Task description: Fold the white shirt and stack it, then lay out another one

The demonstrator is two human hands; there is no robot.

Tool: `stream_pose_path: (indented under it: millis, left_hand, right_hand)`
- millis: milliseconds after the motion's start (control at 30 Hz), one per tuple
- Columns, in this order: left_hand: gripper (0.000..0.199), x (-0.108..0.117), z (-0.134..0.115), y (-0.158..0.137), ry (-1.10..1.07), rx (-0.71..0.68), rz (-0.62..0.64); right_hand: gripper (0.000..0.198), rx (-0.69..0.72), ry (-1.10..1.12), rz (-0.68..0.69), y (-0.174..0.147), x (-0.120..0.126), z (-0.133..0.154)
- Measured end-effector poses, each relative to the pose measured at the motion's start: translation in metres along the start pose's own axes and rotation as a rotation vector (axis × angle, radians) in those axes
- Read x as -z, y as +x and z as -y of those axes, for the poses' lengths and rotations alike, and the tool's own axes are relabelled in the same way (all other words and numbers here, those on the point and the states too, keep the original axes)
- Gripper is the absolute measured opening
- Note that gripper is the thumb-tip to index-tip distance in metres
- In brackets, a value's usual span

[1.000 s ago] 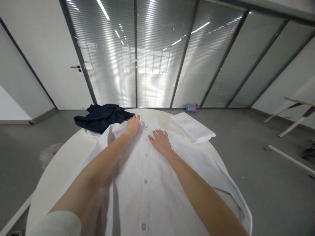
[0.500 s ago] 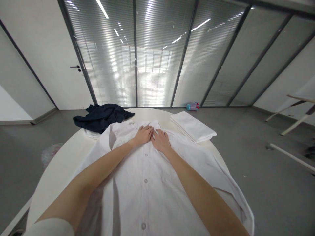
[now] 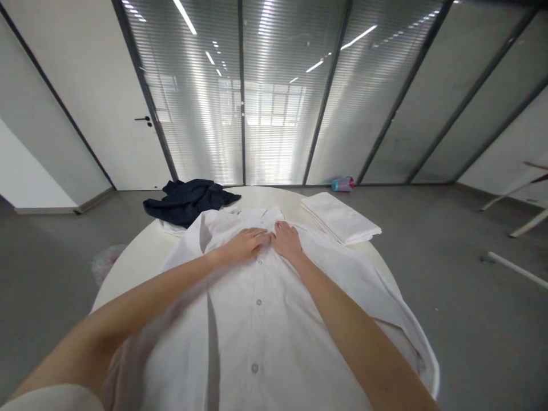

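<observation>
A white button-up shirt (image 3: pixel 240 319) lies front up with its collar away from me and a row of buttons down the middle. My left hand (image 3: pixel 248 244) is at the upper placket, its fingers pointing right and closed on the fabric. Just right of it, touching or nearly so, my right hand (image 3: pixel 286 240) grips the placket edge below the collar with bent fingers. What lies under the fingertips is hidden.
The shirt covers much of a round white table (image 3: pixel 124 279). A dark navy garment (image 3: pixel 188 202) lies crumpled at the back left; a folded white cloth (image 3: pixel 340 218) rests at the back right. A clear plastic bag (image 3: pixel 104 264) and a blue-and-pink bundle (image 3: pixel 342 184) are on the floor.
My left hand has slid slightly down the placket, its forearm swinging lower and fingers turning more to the right. My right hand stays near the collar. The view has shifted a little left.
</observation>
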State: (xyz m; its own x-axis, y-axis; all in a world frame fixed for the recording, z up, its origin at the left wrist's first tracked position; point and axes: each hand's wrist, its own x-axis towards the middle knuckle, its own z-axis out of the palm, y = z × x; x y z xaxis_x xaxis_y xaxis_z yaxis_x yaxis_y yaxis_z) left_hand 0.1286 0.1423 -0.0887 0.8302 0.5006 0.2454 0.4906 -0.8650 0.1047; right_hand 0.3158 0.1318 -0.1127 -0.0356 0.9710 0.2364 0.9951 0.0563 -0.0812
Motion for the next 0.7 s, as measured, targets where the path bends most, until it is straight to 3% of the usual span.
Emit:
stream_pose_path:
  millis: [100,233,333,433,533,600,667,700]
  left_hand:
    - [0.035,0.053,-0.03,-0.07,-0.125,-0.056,0.119]
    - [0.044,0.117,-0.079,-0.164,-0.374,0.085,0.382]
    - [0.053,0.128,-0.117,-0.207,-0.471,0.096,0.503]
    - [0.059,0.113,-0.145,-0.223,-0.49,0.085,0.539]
    - [0.03,0.1,-0.147,-0.224,-0.584,0.123,0.501]
    - [0.018,0.101,-0.131,-0.226,-0.713,0.155,0.45]
    - [0.026,0.111,-0.103,-0.234,-0.825,0.252,0.285]
    - [0.03,0.119,-0.086,-0.239,-0.857,0.342,0.13]
  right_hand:
    - [0.048,0.003,0.009,0.019,0.001,0.0,0.0]
    - [0.045,0.011,0.019,0.017,0.001,0.001,0.002]
    - [0.042,0.02,-0.007,0.01,0.001,0.004,0.004]
    - [0.039,0.06,-0.05,-0.004,-0.001,0.009,0.009]
    - [0.039,0.149,-0.099,-0.053,-0.006,0.018,0.013]
    - [0.038,0.203,-0.112,-0.063,-0.011,0.024,0.016]
    - [0.039,0.221,-0.075,-0.034,-0.017,0.028,0.016]
    - [0.039,0.225,-0.045,-0.017,-0.021,0.03,0.015]
